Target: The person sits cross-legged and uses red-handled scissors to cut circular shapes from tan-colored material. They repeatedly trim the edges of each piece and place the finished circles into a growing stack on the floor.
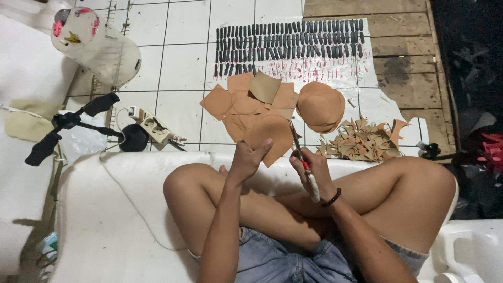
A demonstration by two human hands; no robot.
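My left hand [247,159] holds up a tan brown sheet piece [272,137] by its lower edge, above my crossed legs. My right hand [313,169] grips scissors [299,152] with a white and red handle, blades pointing up at the sheet's right edge. On the floor beyond lie several square tan sheets [246,99], a stack of cut tan discs [319,107] and a heap of tan offcuts [361,141].
Rows of small black sticks [288,39] lie on white sheeting at the back. A clear plastic container [99,44], a black tripod [65,123], a power strip [153,127] and a black round object [134,138] sit at left. I sit on a white mat [105,220]; wooden boards [398,47] lie right.
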